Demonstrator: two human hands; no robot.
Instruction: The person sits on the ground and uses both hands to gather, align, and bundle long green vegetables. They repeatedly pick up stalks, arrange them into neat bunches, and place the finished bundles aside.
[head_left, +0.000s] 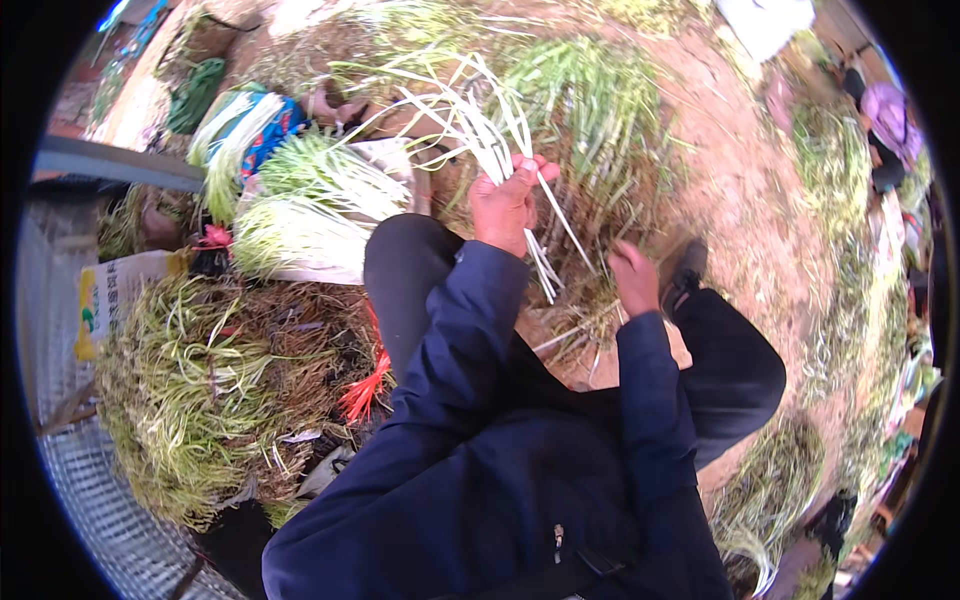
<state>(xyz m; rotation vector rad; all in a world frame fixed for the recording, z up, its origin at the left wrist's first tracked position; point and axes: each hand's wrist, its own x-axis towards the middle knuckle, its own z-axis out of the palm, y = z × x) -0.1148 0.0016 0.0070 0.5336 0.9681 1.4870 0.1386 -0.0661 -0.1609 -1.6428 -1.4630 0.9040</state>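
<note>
My left hand (506, 210) grips a small bunch of long, pale stalks (480, 124), which look like garlic chives. Their leafy tops fan out above the fingers, while the white lower ends (544, 270) stick out beneath. One stalk (566, 221) slants away from the rest toward my right hand (634, 277). That hand is a little to the right of the stalk ends, with its fingers curled; whether anything thin is pinched in them cannot be made out. Under both hands lies a large heap of uncleaned green stalks (585, 105) with brown root ends.
Left of my knee, pale bundled stalks (307, 232) lie on a light-coloured support. Nearer me are a heap of wilted leaves (195, 375) and red ties (367, 390). A metal bar (112, 161) juts in from the left. Another person in a purple head covering (889, 124) is far right.
</note>
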